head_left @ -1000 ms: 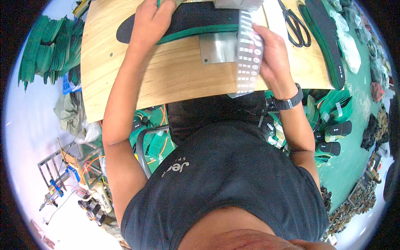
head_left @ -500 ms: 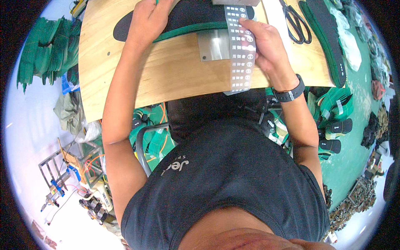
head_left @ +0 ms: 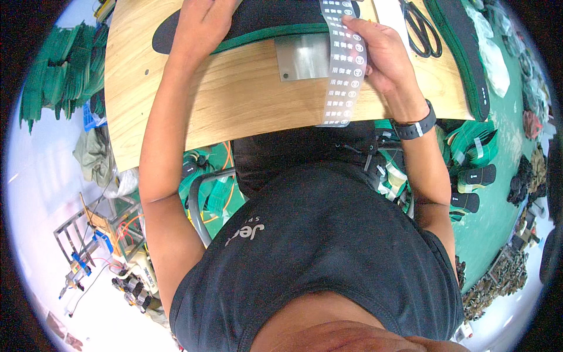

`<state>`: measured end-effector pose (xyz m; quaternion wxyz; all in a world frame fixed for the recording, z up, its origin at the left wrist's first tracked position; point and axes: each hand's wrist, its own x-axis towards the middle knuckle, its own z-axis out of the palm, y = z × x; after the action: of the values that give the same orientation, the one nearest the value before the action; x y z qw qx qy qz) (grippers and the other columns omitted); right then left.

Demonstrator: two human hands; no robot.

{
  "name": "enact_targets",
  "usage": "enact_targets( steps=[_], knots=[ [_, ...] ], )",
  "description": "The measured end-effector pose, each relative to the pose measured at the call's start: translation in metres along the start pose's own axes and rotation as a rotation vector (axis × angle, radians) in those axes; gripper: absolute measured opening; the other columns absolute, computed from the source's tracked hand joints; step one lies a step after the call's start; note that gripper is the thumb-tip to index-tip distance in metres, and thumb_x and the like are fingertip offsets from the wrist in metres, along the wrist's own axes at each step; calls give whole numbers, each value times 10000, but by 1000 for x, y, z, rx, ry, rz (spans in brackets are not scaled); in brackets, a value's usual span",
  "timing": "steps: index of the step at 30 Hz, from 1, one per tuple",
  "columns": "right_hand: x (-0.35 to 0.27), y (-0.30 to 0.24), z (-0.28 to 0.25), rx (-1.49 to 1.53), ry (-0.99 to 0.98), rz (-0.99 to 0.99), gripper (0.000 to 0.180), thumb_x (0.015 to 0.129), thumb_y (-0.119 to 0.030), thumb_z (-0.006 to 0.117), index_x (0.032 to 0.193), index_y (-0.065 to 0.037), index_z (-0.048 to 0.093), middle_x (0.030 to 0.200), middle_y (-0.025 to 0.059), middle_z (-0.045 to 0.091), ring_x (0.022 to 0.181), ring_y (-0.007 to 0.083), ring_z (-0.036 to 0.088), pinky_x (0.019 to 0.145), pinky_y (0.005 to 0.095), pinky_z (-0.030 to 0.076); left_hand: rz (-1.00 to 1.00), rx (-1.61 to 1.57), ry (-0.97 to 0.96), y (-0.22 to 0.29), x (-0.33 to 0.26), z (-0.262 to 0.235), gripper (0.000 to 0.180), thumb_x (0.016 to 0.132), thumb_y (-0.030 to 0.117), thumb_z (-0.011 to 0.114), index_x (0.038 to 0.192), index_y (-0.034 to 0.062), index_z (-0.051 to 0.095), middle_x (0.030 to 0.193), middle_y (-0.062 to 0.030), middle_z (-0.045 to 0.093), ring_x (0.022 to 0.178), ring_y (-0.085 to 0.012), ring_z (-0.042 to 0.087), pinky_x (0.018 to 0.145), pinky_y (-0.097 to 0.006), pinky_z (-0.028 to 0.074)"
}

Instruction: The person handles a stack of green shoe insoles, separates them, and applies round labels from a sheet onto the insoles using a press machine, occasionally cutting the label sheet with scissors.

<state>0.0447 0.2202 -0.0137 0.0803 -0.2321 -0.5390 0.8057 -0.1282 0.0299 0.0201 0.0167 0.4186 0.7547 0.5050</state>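
Observation:
My right hand [head_left: 384,56] pinches a clear strip of white-printed labels [head_left: 340,79], thumb on its front and fingers mostly behind. The strip hangs down past the table's near edge. At the top of the view my left hand [head_left: 205,23] rests on or over a long black insole-shaped piece with green edging [head_left: 275,22]; its fingertips are cut off by the picture's edge. Between the hands, below that piece, a shiny metal plate [head_left: 296,58] is set on the wooden table [head_left: 246,94], partly behind the strip.
Black-handled scissors [head_left: 423,32] lie beyond my right hand, next to a white strip [head_left: 392,17]. Another black and green piece [head_left: 463,58] runs along the table's right edge. Green bundles [head_left: 64,64] are stacked at left. More bundles [head_left: 475,146] sit below at right.
The view has shifted slightly, so the table sits a little higher. A metal part at the top edge has left the picture. My right hand still holds the label strip.

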Motion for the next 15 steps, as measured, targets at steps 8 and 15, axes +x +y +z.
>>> enact_targets(
  steps=[8, 15],
  knots=[
    [1, 4, -3, -55, -12, -4, 188, 911, -180, 620, 839, -8, 641, 670, 25, 643, 462, 37, 538, 359, 159, 353, -27, 7, 1, 1, 0, 1, 351, 981, 285, 462, 1000, -29, 618, 813, -106, 641, 769, -174, 577, 730, -312, 460],
    [3, 1, -3, -25, -66, 7, 188, 914, -176, 617, 857, 2, 637, 685, 26, 650, 478, 36, 553, 378, 151, 381, -54, -11, 0, 0, 0, 1, 366, 980, 292, 470, 995, -43, 618, 816, -102, 643, 776, -152, 567, 729, -296, 462]
  ],
)
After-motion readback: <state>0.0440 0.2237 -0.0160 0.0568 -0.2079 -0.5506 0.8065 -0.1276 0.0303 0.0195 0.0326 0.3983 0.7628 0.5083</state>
